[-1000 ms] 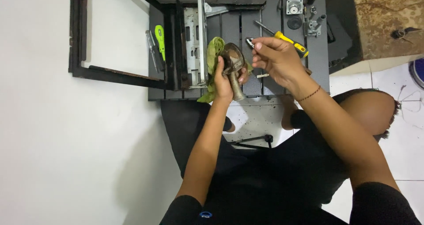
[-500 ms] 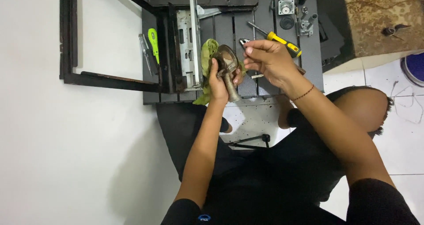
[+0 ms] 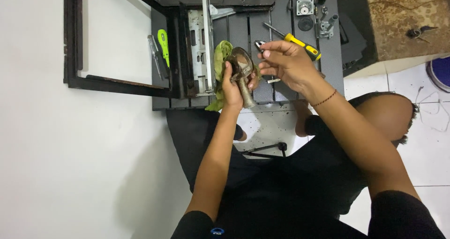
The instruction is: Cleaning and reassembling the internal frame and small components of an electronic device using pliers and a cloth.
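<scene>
Largest first: I see a dark slatted tabletop (image 3: 281, 86) at the top of view, with a black metal frame (image 3: 75, 37) lying off its left edge on the white floor. On the tabletop sits a long silver lock case (image 3: 200, 51), upright along the slats, just left of my hands. Further left lies a green-handled tool (image 3: 162, 44). A yellow-handled screwdriver (image 3: 300, 44) lies angled behind my right hand, partly hidden by it. Small metal parts (image 3: 323, 21) are scattered near the top right corner.

My left hand (image 3: 232, 86) is wrapped around a tarnished metal door handle (image 3: 241, 75), grip closed on its stem, round end pointing up and away from me. A green cloth (image 3: 220, 60) is bunched behind the handle, against my left hand's fingers, hanging down past the tabletop edge.

My right hand (image 3: 286, 63) is just right of the handle, near it but I can't tell if touching. Its fingers are pinched on a small metal piece (image 3: 259, 45) at the fingertips, too small to identify. Handle sits between both hands, raised above the tabletop's near edge.
</scene>
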